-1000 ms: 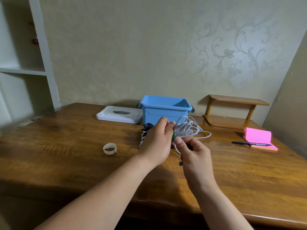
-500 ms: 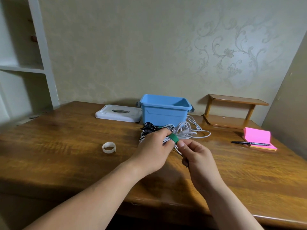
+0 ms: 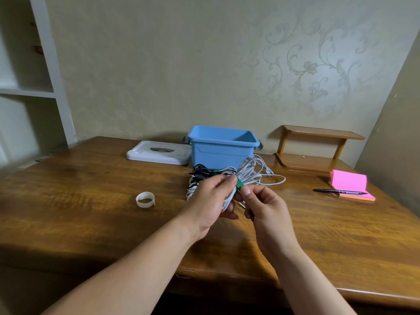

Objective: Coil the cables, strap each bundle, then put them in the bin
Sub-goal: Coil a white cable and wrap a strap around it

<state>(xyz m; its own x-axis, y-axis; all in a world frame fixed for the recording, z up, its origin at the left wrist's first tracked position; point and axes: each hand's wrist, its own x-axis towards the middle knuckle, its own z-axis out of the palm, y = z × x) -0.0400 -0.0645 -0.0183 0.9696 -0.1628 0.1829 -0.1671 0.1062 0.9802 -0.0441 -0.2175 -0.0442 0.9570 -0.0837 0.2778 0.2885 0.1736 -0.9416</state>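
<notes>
On my feed the white cable (image 3: 248,171) is coiled into a loose bundle with a green strap (image 3: 239,184) wrapped round its middle. The left hand (image 3: 211,198) grips the coil and the right hand (image 3: 266,205) pinches the strap. Its loops fan out to the right, and one tail lies on the wood. A black cable (image 3: 201,172) sits tangled just behind. The blue bin (image 3: 221,153) stands upright, open-topped, right behind both. A white strap (image 3: 145,199), curled in a ring, lies well off left.
</notes>
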